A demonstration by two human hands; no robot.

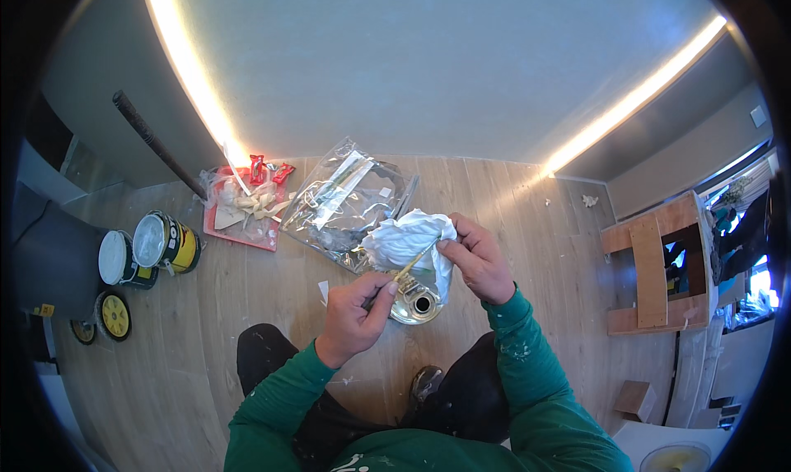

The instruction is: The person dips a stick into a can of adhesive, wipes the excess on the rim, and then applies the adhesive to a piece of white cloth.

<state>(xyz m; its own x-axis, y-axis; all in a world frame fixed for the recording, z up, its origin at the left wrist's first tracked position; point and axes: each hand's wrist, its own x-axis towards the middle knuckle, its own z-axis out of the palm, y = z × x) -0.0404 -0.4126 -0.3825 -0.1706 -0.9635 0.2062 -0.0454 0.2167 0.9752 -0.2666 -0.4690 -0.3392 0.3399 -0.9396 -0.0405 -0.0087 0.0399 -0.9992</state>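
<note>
My left hand (pixel 353 319) is closed, thumb and fingers pinching the near end of a thin gold-coloured rod (pixel 409 267). The rod slants up to the right, across a crumpled white sheet (pixel 400 239); whether cloth or soft paper, I cannot tell. My right hand (pixel 479 262) is closed on the sheet's right edge, its thumb at the rod's far end. Below the rod, a shiny round gold-coloured fitting (pixel 402 312) with a dark round hole shows between my hands. The sheet's lower fold hangs beside it, and whether the rod joins the fitting is unclear.
A clear plastic bag (pixel 387 179) lies on the wood-look floor beyond my hands. To its left is a red tray (pixel 255 239) with scraps, beside a dark pole (pixel 156 142). Two buckets (pixel 183 249) (pixel 124 270) stand left; a wooden frame (pixel 651 270) stands right.
</note>
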